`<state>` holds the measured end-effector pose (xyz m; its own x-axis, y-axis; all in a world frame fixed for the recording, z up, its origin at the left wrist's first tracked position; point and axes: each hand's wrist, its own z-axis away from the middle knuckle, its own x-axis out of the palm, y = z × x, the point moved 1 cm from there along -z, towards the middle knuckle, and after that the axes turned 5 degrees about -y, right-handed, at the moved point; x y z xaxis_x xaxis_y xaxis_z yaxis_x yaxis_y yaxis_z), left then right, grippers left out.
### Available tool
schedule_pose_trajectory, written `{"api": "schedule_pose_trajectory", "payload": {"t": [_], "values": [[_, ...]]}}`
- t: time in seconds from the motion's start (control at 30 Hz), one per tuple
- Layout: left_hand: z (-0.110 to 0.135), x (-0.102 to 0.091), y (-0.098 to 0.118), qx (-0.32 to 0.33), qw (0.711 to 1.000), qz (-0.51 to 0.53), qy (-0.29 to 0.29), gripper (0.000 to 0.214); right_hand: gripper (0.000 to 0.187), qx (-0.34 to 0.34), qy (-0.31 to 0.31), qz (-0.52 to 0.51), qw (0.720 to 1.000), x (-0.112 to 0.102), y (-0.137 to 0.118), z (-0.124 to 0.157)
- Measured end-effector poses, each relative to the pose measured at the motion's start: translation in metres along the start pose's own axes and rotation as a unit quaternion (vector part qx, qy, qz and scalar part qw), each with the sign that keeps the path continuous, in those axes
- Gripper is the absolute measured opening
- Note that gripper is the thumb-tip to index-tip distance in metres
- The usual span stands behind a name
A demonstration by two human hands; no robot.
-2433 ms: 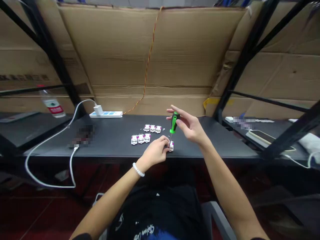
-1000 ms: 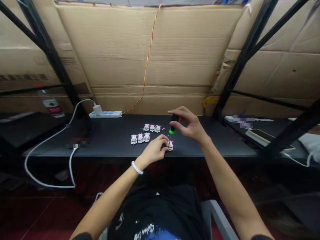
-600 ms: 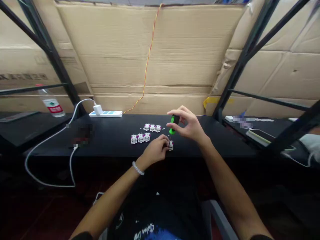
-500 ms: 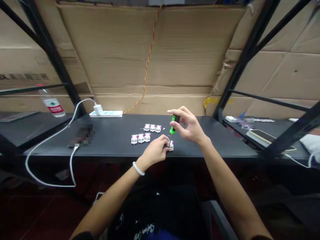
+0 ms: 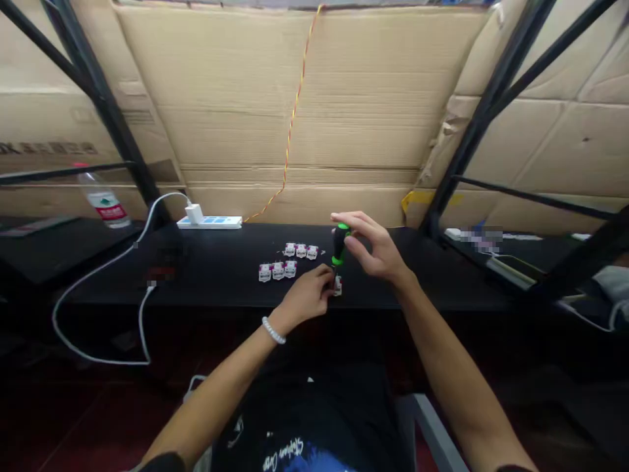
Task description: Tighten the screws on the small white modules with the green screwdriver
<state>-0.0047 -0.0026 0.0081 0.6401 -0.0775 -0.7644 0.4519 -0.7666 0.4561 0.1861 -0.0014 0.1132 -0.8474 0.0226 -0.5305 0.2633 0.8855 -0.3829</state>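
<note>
My right hand [image 5: 371,246] is at a screwdriver [image 5: 339,246] with a black and green handle, thumb and fingers around the upper part. The screwdriver stands nearly upright, its lower end going down to a small white part [image 5: 338,286] with a purple-pink edge. Closed around that part near the desk's front edge, my left hand [image 5: 310,290] hides much of it and the screwdriver's tip. To the left, similar small white-and-purple parts lie in two rows: a front row [image 5: 278,271] and a back row [image 5: 301,250].
On the black desk [image 5: 221,262], a white power strip [image 5: 216,223] with a plugged-in charger sits at the back left. A white cable [image 5: 61,314] loops over the front edge. Black metal posts [image 5: 466,151] flank both sides; cardboard [image 5: 363,98] stands behind. A water bottle [image 5: 109,208] is far left.
The screwdriver's handle has turned, and my right fingers have shifted and loosened a little around it. My left hand stays at the small white part. The picture is brighter at the back.
</note>
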Motion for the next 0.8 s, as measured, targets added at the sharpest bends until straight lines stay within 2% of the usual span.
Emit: {"api": "schedule_pose_trajectory", "payload": {"t": [0.1,0.27,0.53,0.8], "values": [[0.000,0.000,0.001,-0.002,1.000,-0.003,-0.002,0.013,0.043,0.016,0.003,-0.054,0.998,0.005,0.004,0.003],[0.001,-0.001,0.002,-0.009,1.000,-0.002,0.001,0.013,0.037,0.000,0.047,0.024,0.999,0.005,0.003,0.000],[0.000,0.003,0.002,-0.029,0.999,0.005,0.017,0.016,0.039,-0.021,-0.022,-0.008,0.999,0.000,-0.006,-0.002],[0.000,0.005,0.003,-0.036,0.999,0.011,0.022,0.015,0.031,-0.013,0.030,0.042,0.999,0.002,0.006,-0.004]]}}
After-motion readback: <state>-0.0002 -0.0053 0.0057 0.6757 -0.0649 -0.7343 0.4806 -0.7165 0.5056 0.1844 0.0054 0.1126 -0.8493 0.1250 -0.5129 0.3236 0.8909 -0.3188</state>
